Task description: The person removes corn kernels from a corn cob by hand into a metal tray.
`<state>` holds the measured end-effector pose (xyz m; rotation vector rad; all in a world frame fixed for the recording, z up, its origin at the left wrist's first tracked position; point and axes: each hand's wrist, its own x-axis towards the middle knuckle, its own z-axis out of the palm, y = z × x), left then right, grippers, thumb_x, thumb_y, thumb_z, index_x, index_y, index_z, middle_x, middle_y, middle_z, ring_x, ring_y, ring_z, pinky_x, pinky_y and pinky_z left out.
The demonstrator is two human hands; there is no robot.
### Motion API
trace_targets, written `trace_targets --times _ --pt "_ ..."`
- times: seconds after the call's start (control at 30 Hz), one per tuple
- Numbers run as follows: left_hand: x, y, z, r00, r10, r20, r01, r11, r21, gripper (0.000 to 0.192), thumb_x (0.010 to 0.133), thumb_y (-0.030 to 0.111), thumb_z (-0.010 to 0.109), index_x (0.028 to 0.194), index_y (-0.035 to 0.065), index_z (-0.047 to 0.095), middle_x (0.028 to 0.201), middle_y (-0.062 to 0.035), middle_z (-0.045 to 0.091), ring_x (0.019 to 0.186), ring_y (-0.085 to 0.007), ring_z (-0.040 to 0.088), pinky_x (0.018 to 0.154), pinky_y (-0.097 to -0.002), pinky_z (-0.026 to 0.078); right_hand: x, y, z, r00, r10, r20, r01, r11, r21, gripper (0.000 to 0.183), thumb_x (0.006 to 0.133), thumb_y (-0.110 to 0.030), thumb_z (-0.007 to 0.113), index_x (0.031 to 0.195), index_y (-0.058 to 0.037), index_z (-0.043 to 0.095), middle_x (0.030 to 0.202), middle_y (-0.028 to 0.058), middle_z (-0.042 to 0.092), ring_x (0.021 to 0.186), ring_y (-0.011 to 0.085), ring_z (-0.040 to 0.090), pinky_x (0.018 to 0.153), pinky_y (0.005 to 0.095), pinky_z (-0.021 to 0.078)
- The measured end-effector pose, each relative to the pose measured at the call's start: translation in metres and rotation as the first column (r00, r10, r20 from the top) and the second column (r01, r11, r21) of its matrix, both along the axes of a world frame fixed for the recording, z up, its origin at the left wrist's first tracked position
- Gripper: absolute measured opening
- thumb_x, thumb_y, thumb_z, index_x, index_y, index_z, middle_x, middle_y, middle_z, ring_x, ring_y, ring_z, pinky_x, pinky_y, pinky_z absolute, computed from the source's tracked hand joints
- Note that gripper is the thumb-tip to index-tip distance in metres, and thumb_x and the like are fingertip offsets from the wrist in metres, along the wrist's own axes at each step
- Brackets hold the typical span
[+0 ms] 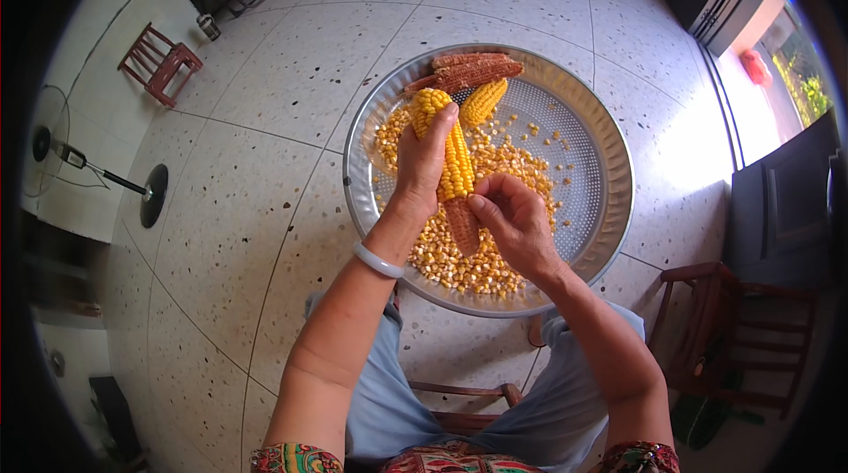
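My left hand (423, 158) is closed around an ear of corn (457, 165), its thumb lying along the yellow kernels. The ear's lower end is stripped to bare reddish cob. At the border between kernels and bare cob, my right hand (520, 221) has its thumb and curled forefinger against the ear. Both hands are above a wide, round perforated metal pan (599, 161). Loose corn kernels (477, 267) spread over the near and left part of the pan. Several bare cobs (477, 72) lie at its far side, beside a second, shorter ear with kernels (484, 102).
A small wooden chair (161, 65) and a pedestal fan (154, 196) stand to the left. Close on the right is another wooden chair (702, 334). A metal flask (209, 27) stands on the speckled floor (265, 142). Daylight enters through a doorway at the right.
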<state>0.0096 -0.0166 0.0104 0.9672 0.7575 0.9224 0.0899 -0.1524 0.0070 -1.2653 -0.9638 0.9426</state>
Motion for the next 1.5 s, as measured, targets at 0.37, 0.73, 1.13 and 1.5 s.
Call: trace_targets --times 0.37,0.73,1.13,1.5 --pt "-0.001 -0.001 0.003 0.999 0.012 0.043 -0.01 0.999 -0.049 0.034 0.084 0.033 0.069 0.102 0.005 0.062 0.091 0.0006 0.059 0.078 -0.0078 0.054 0.067 -0.0252 0.044 0.023 0.002 0.007 0.959 -0.282 -0.015 0.281 0.959 -0.045 0.015 0.09 -0.015 0.065 0.092 -0.001 0.059 0.075 -0.0023 0.057 0.064 0.0027 0.05 0.055 0.0199 0.0416" --pt "0.001 -0.002 -0.001 0.999 0.031 0.042 -0.028 0.997 -0.078 0.034 0.085 0.031 0.069 0.102 0.0019 0.063 0.091 0.0003 0.062 0.081 -0.0078 0.056 0.07 -0.0251 0.046 0.006 0.007 -0.007 0.902 0.03 -0.431 -0.066 0.995 -0.069 0.015 0.093 -0.018 0.063 0.096 -0.004 0.06 0.083 -0.0015 0.059 0.071 0.0042 0.054 0.064 0.0193 0.0477" --pt "-0.004 0.002 -0.002 0.999 -0.01 0.045 0.017 0.985 -0.174 0.039 0.084 0.036 0.07 0.105 0.0034 0.064 0.093 -0.0001 0.063 0.079 -0.007 0.057 0.068 -0.0242 0.047 -0.001 0.006 -0.006 0.97 0.012 -0.244 -0.007 1.0 0.021 0.017 0.092 -0.015 0.064 0.096 0.0009 0.059 0.085 0.0022 0.063 0.077 0.0073 0.059 0.071 0.0225 0.0506" --pt "-0.005 0.004 -0.005 0.991 -0.093 0.095 0.115 0.958 -0.263 0.034 0.084 0.039 0.07 0.098 0.0085 0.063 0.08 0.0037 0.056 0.069 -0.0057 0.052 0.061 -0.0236 0.047 0.005 0.005 -0.006 0.928 0.128 -0.351 -0.123 0.992 0.036 0.014 0.092 -0.01 0.062 0.101 -0.0011 0.057 0.088 0.0016 0.06 0.077 0.0066 0.058 0.067 0.0213 0.0497"
